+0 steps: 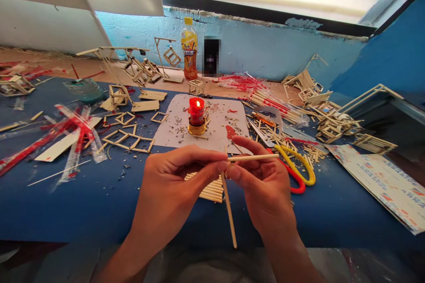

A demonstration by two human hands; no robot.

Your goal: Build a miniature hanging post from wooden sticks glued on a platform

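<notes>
My left hand (175, 185) and my right hand (265, 185) meet above the near part of the table, each closed in a pinch. Between their fingertips two thin wooden sticks cross: a level wooden stick (255, 157) reaching right over my right palm, and a longer wooden stick (230, 216) slanting down toward me. Fingers hide the crossing, so whether the sticks are joined there I cannot tell. Below my left hand lies a small panel of sticks (212, 192) side by side. Scissors (310, 170) with red and yellow handles rest just past my right hand.
A lit red candle (197, 110) stands on a pale sheet (172, 119) strewn with burnt bits. Stick frames (128, 139), wrappers (78, 135) and a green dish (84, 90) are left. A drink bottle (189, 53) stands behind; stick models (335, 124) and printed cardboard (381, 185) are right.
</notes>
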